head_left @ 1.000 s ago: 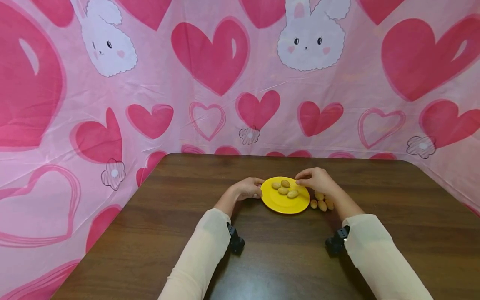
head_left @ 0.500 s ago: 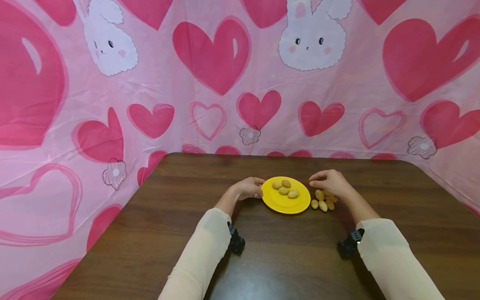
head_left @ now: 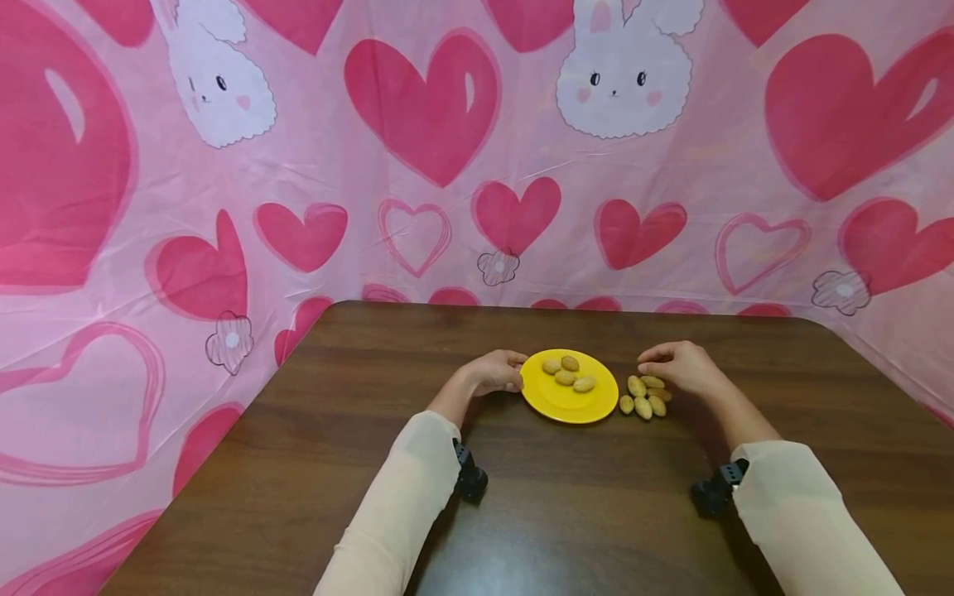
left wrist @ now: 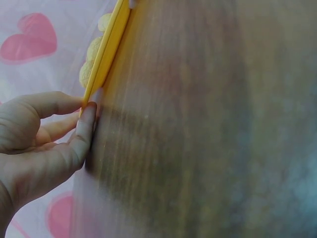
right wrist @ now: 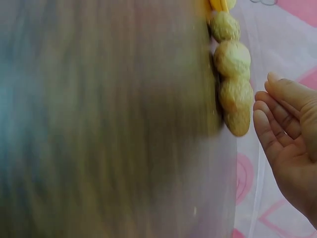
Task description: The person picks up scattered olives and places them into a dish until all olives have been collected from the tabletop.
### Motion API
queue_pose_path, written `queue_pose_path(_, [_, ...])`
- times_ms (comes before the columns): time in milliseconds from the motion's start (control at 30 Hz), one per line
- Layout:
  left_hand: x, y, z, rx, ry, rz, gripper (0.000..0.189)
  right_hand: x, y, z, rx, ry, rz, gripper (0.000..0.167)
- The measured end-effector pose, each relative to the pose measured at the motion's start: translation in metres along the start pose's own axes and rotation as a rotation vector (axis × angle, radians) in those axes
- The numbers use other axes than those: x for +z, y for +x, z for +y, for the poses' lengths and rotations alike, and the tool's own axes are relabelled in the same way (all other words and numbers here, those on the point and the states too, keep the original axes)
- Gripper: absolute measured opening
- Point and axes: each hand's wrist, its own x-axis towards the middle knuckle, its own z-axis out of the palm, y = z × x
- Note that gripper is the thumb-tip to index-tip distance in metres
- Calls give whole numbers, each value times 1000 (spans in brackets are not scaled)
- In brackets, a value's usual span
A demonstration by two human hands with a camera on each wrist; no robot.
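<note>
My left hand point(head_left: 495, 372) pinches the left rim of a yellow plate point(head_left: 570, 409). In the left wrist view, the fingers point(left wrist: 59, 103) lie over the plate's rim and the thumb is below it. Several small oval, tan, nut-like pieces point(head_left: 565, 377) rest on the plate. Right of it, more of the same pieces point(head_left: 643, 407) lie bunched on the table. My right hand point(head_left: 686, 366) hovers just behind and right of this bunch, fingers loosely bent with nothing between them. The right wrist view shows its fingertips apart from the pieces point(right wrist: 234, 91).
A brown wooden table point(head_left: 551, 513) stands under everything, its far edge against a pink cloth point(head_left: 417, 240) printed with hearts and rabbits. Black wrist cameras point(head_left: 471, 480) sit on both cream sleeves point(head_left: 398, 505).
My right hand has drawn back from the plate's right rim to the right, over the bunched pieces, uncovering more of them. The left hand and plate have kept their place.
</note>
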Motion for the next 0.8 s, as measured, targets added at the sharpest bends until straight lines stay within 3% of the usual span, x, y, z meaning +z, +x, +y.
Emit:
queue_pose_path(400, [0, -1, 0, 1, 1, 6, 64, -5, -3, 14, 28, -28, -28, 33])
queue_pose_path(800, [0, 2, -1, -2, -13, -2, 65, -7, -5, 22, 69, 13, -82, 38])
